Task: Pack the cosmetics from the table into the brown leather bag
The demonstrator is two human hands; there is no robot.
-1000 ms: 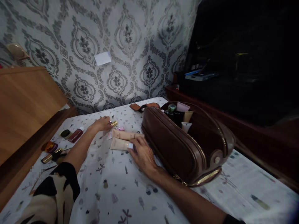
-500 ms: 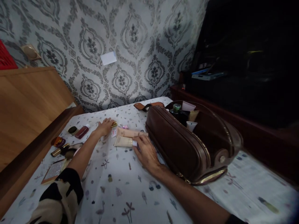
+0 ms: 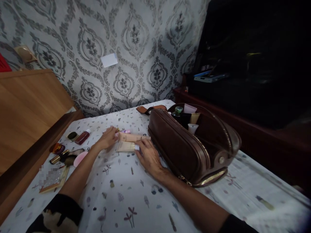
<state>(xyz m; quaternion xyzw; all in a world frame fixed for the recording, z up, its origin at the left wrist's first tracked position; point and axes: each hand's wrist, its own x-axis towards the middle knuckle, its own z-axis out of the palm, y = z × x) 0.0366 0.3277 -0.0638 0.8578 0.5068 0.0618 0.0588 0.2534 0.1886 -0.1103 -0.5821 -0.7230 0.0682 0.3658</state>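
Observation:
Two beige cosmetic tubes lie side by side on the patterned tablecloth [image 3: 136, 207]. My left hand [image 3: 108, 138] is at the left end of the upper tube [image 3: 133, 137], fingers bent round that end. My right hand [image 3: 148, 156] lies flat on the cloth, its fingertips touching the white cap [image 3: 136, 147] of the lower tube [image 3: 125, 146]. Just right of both hands stands a brown leather toiletry bag [image 3: 184, 145], unzipped, with small bottles and tubes [image 3: 189, 121] standing inside.
At the left of the table lie a red bottle [image 3: 82, 137], a dark compact [image 3: 72, 135], a gold lipstick [image 3: 57, 158], a pink puff [image 3: 79, 158] and a glittery case [image 3: 51, 179]. A wooden headboard [image 3: 26, 110] rises on the left; dark furniture [image 3: 243, 113] stands on the right.
My left hand has left the small gold item and drawn right and nearer, to the end of the upper tube. My right hand has kept its place at the lower tube's cap.

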